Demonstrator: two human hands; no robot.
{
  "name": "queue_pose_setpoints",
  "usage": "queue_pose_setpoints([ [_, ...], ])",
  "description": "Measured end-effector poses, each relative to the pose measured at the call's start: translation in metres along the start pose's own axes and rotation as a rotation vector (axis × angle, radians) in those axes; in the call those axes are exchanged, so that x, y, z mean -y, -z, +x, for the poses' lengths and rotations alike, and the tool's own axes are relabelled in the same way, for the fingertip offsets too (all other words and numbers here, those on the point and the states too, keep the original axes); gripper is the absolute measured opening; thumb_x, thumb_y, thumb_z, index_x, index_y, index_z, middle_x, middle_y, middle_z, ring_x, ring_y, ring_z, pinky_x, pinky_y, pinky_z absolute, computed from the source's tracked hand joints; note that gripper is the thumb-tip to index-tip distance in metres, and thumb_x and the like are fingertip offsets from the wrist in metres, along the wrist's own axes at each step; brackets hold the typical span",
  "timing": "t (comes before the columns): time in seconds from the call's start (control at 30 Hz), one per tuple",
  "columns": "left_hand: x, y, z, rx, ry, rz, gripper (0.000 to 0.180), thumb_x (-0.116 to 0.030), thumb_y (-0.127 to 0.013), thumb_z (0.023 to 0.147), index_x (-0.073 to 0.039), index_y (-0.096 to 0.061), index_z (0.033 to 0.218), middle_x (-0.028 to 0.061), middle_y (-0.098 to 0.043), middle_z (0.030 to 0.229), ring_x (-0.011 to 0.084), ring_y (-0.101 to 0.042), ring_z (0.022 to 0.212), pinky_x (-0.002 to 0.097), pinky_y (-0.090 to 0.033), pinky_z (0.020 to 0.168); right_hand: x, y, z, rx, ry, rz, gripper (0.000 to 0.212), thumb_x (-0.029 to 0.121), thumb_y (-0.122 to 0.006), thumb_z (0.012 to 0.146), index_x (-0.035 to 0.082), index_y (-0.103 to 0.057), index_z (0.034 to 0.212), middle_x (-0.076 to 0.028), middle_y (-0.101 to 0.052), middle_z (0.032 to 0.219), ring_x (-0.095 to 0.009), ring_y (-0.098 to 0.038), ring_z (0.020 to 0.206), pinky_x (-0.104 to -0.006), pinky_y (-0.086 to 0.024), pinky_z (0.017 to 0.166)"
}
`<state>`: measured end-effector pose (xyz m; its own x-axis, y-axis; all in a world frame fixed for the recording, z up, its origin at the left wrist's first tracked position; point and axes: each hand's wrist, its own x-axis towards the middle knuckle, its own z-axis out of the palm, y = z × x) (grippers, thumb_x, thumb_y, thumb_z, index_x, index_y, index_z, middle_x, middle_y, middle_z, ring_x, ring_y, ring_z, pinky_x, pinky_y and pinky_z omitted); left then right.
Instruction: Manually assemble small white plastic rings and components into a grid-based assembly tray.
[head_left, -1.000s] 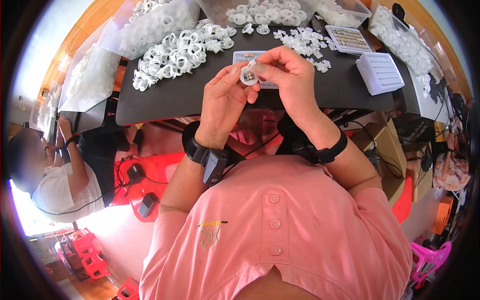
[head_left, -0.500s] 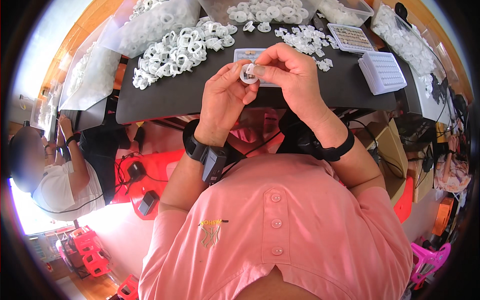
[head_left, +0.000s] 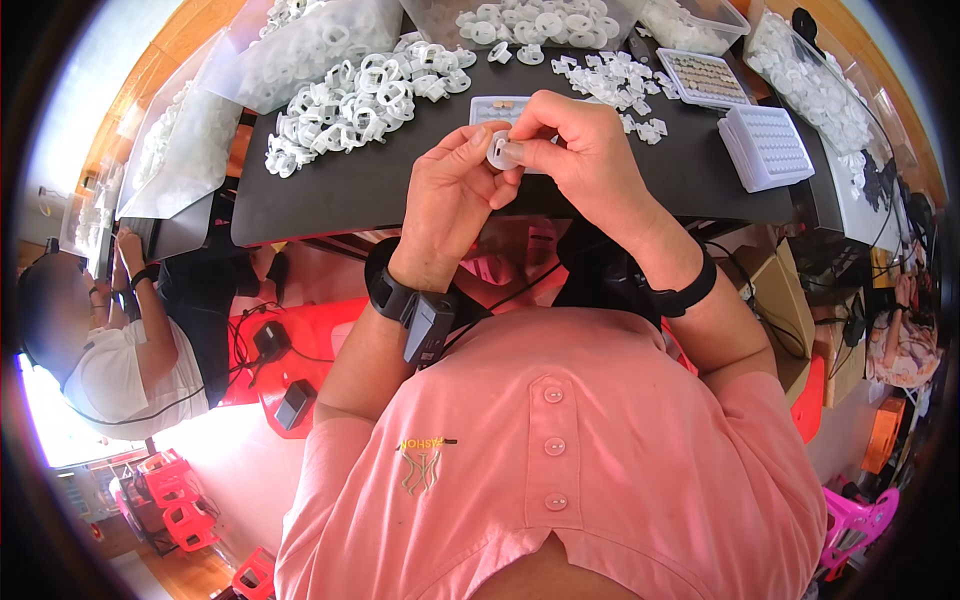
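Between my two hands is a small round white plastic part (head_left: pixel 499 150), held above the front edge of the black table. My left hand (head_left: pixel 452 182) grips its left side between thumb and fingers. From the right, the thumb and forefinger of my right hand (head_left: pixel 575 145) pinch at its face; whether a smaller piece sits between them is hidden. Behind my hands, partly covered, lies a white tray (head_left: pixel 484 108) with a few small tan pieces in it. A heap of white ring-shaped parts (head_left: pixel 350 105) is to the left, and small white flat pieces (head_left: pixel 615 80) are scattered to the right.
Clear bins of white parts (head_left: pixel 300 60) line the table's far side. On the right are a tray of small tan pieces (head_left: pixel 705 78) and a stack of white trays (head_left: pixel 765 148). Another person in a white shirt (head_left: pixel 135 375) works at the left. Cardboard boxes (head_left: pixel 785 310) stand below right.
The round part has turned and shifted slightly right in my left hand. My right hand's wrist and fingers have moved a little, still at the part.
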<state>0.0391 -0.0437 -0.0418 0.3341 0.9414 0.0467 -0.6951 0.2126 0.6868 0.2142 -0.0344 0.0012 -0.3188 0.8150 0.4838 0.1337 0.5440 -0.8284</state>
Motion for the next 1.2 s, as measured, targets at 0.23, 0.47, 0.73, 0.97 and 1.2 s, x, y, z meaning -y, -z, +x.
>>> queue_pose_setpoints([
  [0.23, 0.001, -0.001, -0.001, -0.002, -0.015, 0.028, 0.026, -0.019, -0.056, 0.101, 0.003, -0.059, 0.114, 0.0118, -0.065, 0.099, 0.0217, -0.062, 0.079, 0.028, -0.041, 0.056, 0.004, 0.008, 0.009, 0.077, -0.321, 0.365, 0.011, -0.002, -0.071, 0.079, 0.001, -0.062, 0.084, -0.004, -0.064, 0.074, -0.013, -0.067, 0.066, -0.0258, -0.05, 0.058],
  [0.47, -0.001, -0.008, -0.001, -0.007, -0.007, 0.048, 0.02, -0.014, -0.06, 0.099, 0.003, -0.062, 0.107, 0.0112, -0.066, 0.092, 0.0185, -0.062, 0.074, 0.0279, -0.042, 0.057, 0.001, 0.018, 0.02, 0.184, -0.393, 0.303, 0.015, -0.002, -0.071, 0.079, 0.005, -0.062, 0.089, 0.0, -0.06, 0.075, -0.005, -0.056, 0.063, -0.0197, -0.04, 0.054],
  [0.73, -0.003, -0.005, 0.0, -0.03, 0.0, 0.009, 0.017, -0.015, -0.06, 0.099, 0.001, -0.061, 0.102, 0.0105, -0.065, 0.091, 0.0193, -0.062, 0.072, 0.027, -0.04, 0.053, 0.007, 0.003, 0.01, 0.134, -0.328, 0.202, 0.019, -0.001, -0.069, 0.08, 0.004, -0.064, 0.098, 0.002, -0.055, 0.072, -0.006, -0.054, 0.065, -0.0221, -0.042, 0.056],
  [0.97, -0.006, -0.013, -0.008, -0.052, 0.002, 0.044, 0.02, -0.015, -0.062, 0.098, 0.002, -0.061, 0.108, 0.0113, -0.066, 0.088, 0.0178, -0.063, 0.065, 0.0268, -0.042, 0.047, 0.021, 0.004, 0.001, 0.128, -0.22, 0.061, 0.015, 0.003, -0.072, 0.083, 0.003, -0.065, 0.096, 0.001, -0.06, 0.072, -0.006, -0.053, 0.062, -0.0229, -0.042, 0.054],
  [1.2, -0.012, -0.015, -0.017, -0.025, -0.055, -0.004, 0.021, -0.013, -0.06, 0.098, 0.003, -0.059, 0.113, 0.0115, -0.066, 0.093, 0.0187, -0.064, 0.072, 0.0275, -0.045, 0.05, 0.02, 0.014, 0.013, 0.12, -0.39, 0.186, 0.006, 0.005, -0.07, 0.085, 0.003, -0.065, 0.089, 0.0, -0.062, 0.074, -0.006, -0.053, 0.057, -0.0215, -0.04, 0.051],
])
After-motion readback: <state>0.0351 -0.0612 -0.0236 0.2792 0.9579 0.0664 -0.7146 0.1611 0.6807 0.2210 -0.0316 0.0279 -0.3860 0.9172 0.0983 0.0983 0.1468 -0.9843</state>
